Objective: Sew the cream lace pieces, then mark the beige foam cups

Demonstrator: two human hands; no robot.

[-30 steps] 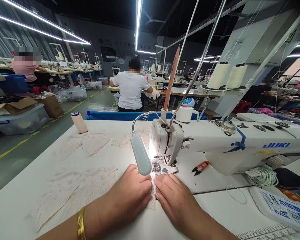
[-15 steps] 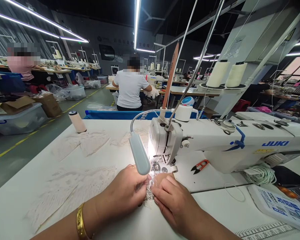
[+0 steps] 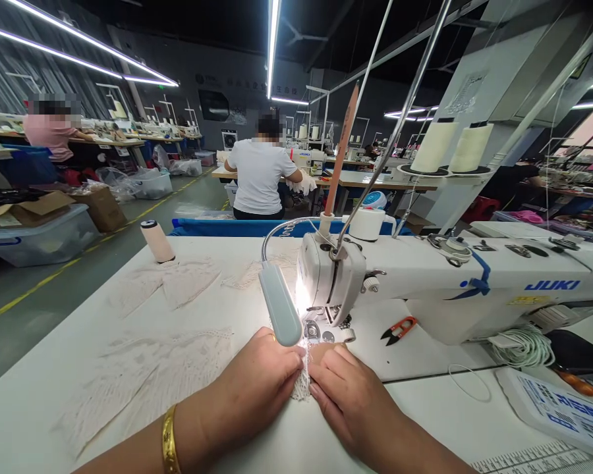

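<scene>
A strip of white lace (image 3: 301, 388) lies between my hands, just in front of the needle area of a white sewing machine (image 3: 400, 263). My left hand (image 3: 261, 368) is closed on the lace's left edge, thumb and fingers pressed together. From the other side my right hand (image 3: 348, 392) pinches the lace, its fingers bent against the machine bed. A grey lamp head (image 3: 281, 306) hangs over the spot and hides part of the needle and presser foot. More pale lace pieces (image 3: 143, 375) are spread flat on the table to the left.
A peach thread cone (image 3: 157, 242) stands at the table's far left. Red-handled thread snips (image 3: 399, 330) lie on the machine bed. To the right are a coil of pale cord (image 3: 521, 345), a white box (image 3: 553, 408) and a clear ruler (image 3: 538, 457). A co-worker (image 3: 259, 174) sits ahead.
My left hand has shifted slightly right and rolled over, its thumb now near the lace's edge. The lace has straightened between my hands. My right hand stays beside it. The view has moved slightly.
</scene>
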